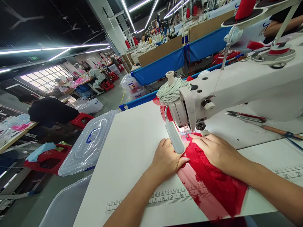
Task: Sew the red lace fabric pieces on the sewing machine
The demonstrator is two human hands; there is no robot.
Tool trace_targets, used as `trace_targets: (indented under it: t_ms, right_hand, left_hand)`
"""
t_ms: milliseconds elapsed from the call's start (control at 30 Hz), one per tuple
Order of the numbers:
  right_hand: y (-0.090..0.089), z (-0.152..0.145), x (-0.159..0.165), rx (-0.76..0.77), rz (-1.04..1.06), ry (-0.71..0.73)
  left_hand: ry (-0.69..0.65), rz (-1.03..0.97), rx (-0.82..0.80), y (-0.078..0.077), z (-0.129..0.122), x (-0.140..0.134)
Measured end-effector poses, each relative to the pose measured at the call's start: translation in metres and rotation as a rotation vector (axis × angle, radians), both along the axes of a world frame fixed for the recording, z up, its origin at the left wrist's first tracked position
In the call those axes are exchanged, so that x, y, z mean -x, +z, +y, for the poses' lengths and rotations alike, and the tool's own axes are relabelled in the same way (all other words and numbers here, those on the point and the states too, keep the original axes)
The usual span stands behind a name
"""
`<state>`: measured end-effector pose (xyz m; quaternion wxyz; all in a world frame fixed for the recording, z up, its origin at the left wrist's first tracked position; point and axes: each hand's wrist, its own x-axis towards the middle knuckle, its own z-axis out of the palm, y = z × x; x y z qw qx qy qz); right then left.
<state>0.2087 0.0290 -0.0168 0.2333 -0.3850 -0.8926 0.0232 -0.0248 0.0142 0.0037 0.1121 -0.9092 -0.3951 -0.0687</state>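
Red lace fabric (208, 176), sheer along its left side, runs from the table's front edge up beneath the presser foot (186, 134) of a white sewing machine (227, 85). At its left edge, my left hand (165, 159) is closed on the cloth, thumb and index finger on it and the other fingers curled. A small grey lamp (175, 137) hangs in front of part of that hand. My right hand (215, 153) lies flat on the fabric's right side, fingers stretched out toward the presser foot. The needle tip is too small to make out.
A printed ruler (165, 198) crosses the white tabletop (118, 157). Snips (246, 116) and a wooden-handled tool (276, 130) lie right of the machine head. Pale cord (174, 90) is wound on top. Left stands a lidded plastic box (90, 142); people work behind.
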Motion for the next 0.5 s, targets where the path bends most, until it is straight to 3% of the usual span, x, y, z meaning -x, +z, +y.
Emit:
trace_targets:
  t_ms: [167,300,400,500]
  right_hand:
    - [-0.003,-0.001,0.000,-0.096,-0.011,0.022]
    - [-0.006,-0.001,0.000,-0.139,-0.072,0.049]
    - [-0.006,0.000,-0.001,-0.132,-0.113,0.056]
    - [-0.007,0.001,-0.001,-0.112,-0.103,0.056]
  left_hand:
    - [0.016,-0.068,0.090,0.007,-0.001,-0.002]
    - [0.144,-0.293,0.375,0.023,0.002,-0.004]
    - [0.260,-0.441,0.492,0.031,0.017,-0.008]
    - [0.373,-0.546,0.499,0.027,0.044,-0.018]
